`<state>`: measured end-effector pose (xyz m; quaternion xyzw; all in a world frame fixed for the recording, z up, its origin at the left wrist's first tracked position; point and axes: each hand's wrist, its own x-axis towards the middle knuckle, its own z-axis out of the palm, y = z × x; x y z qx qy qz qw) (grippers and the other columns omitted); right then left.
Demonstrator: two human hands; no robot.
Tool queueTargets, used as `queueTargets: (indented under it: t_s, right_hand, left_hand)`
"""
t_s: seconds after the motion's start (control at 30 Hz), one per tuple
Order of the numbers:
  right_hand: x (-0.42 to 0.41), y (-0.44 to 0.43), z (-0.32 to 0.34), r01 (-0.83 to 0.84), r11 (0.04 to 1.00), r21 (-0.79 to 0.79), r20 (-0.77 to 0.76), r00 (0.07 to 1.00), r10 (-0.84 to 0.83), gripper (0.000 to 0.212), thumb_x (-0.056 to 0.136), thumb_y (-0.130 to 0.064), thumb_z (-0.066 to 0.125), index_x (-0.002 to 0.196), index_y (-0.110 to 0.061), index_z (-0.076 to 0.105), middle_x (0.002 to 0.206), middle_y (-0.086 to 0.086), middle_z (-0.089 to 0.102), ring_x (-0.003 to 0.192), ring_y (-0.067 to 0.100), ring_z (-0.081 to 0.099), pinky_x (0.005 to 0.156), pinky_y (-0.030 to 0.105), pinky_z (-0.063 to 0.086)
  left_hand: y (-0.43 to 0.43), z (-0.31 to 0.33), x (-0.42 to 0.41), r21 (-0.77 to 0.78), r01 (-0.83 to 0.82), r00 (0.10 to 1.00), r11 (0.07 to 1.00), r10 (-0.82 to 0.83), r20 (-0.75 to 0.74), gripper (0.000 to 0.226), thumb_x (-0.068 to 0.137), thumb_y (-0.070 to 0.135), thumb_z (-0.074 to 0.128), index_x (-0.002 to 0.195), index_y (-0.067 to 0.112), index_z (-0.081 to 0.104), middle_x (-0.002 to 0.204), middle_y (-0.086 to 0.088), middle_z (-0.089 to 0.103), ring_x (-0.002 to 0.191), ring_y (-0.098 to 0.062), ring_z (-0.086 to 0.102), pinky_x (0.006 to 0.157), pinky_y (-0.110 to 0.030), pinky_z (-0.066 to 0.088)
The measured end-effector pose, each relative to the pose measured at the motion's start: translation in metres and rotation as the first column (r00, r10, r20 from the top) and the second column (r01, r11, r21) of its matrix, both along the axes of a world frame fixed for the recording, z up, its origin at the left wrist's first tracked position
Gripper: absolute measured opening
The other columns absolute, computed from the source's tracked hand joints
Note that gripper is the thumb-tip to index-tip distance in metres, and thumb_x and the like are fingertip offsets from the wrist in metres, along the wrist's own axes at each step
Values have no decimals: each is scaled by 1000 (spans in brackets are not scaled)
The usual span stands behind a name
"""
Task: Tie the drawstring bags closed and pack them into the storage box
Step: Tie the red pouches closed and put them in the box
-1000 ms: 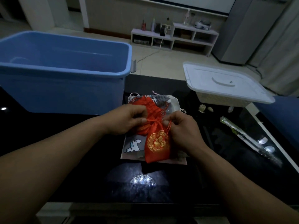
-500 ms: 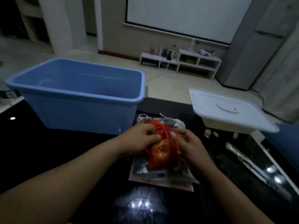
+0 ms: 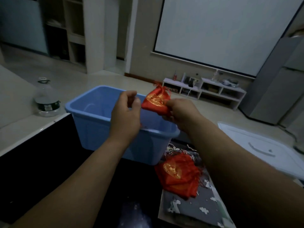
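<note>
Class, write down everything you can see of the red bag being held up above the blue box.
The red bag is a small pouch of shiny red cloth with a gold pattern. Its gathered neck and thin strings point up and away. The right hand pinches its lower edge, holding it tilted in the air over the blue box. The left hand is close beside it; contact is unclear.

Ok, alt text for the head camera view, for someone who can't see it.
A right hand holds a red drawstring bag over an open blue storage box; the left hand is close beside it. More red bags lie on the table below.
</note>
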<state>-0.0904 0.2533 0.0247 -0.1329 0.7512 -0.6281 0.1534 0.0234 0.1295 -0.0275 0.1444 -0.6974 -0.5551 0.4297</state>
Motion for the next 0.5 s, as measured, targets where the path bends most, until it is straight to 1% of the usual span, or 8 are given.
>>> queueTargets:
  t_s: [0.07, 0.13, 0.17, 0.23, 0.3, 0.37, 0.43, 0.5]
  right_hand:
    - [-11, -13, -2, 16, 997, 80, 8, 1000, -16, 4, 97, 0, 61, 96, 4, 62, 83, 25, 64, 61, 26, 66, 50, 33, 58]
    - [-19, -9, -8, 96, 965, 245, -152, 987, -59, 11, 87, -5, 63, 95, 1, 66, 86, 25, 68, 71, 30, 70, 66, 45, 65]
    - [-22, -2, -11, 160, 940, 302, -267, 960, -78, 19, 83, -9, 62, 98, 1, 70, 90, 24, 71, 77, 32, 73, 71, 51, 65]
    - [-12, 21, -18, 231, 933, 277, -361, 924, -122, 23, 87, -10, 59, 107, -7, 70, 95, 20, 72, 79, 31, 75, 70, 47, 65]
    - [1, 51, -30, 248, 952, 181, -351, 920, -174, 21, 91, -8, 56, 106, -14, 69, 95, 15, 73, 77, 26, 75, 62, 36, 61]
    - [13, 85, -47, 271, 951, 149, -327, 921, -212, 18, 93, -10, 57, 106, -16, 68, 92, 11, 74, 75, 23, 74, 60, 33, 57]
    - [25, 118, -73, 288, 942, 170, -275, 932, -236, 15, 93, -11, 59, 101, -17, 70, 87, 11, 74, 73, 25, 72, 60, 35, 56]
    - [38, 143, -103, 308, 916, 257, -214, 942, -257, 11, 88, -12, 61, 87, -13, 72, 76, 13, 74, 70, 31, 71, 60, 44, 59]
  left_hand:
    - [-6, -6, -3, -63, -40, 998, 997, 42, 36, 26, 105, 26, 54, 130, 25, 60, 124, 9, 62, 114, -5, 58, 86, -6, 45]
    - [-9, -12, -4, -180, -77, 993, 981, 92, 74, 25, 102, 25, 56, 127, 24, 61, 124, 5, 63, 118, -11, 57, 102, -30, 49]
    - [-10, -14, -4, -229, -91, 990, 969, 113, 87, 24, 101, 25, 56, 124, 23, 62, 123, 4, 63, 117, -13, 58, 105, -39, 48]
    - [-3, -15, -3, -283, -71, 991, 956, 101, 93, 19, 101, 24, 57, 118, 22, 64, 119, 3, 65, 111, -13, 59, 102, -39, 49]
    - [13, -14, 0, -307, 1, 995, 952, 29, 94, 10, 102, 23, 58, 108, 24, 65, 110, 3, 68, 100, -11, 62, 92, -35, 51]
    - [37, -15, 5, -324, 121, 990, 938, -90, 110, 9, 102, 22, 58, 99, 22, 67, 95, 3, 72, 90, -12, 66, 82, -37, 54]
    - [64, -20, 8, -352, 267, 961, 897, -220, 168, 12, 102, 22, 59, 97, 21, 69, 85, 5, 73, 82, -12, 68, 76, -37, 55]
    - [91, -33, 9, -408, 407, 905, 817, -302, 298, 12, 101, 26, 59, 95, 23, 70, 84, 7, 72, 79, -10, 67, 75, -36, 55]
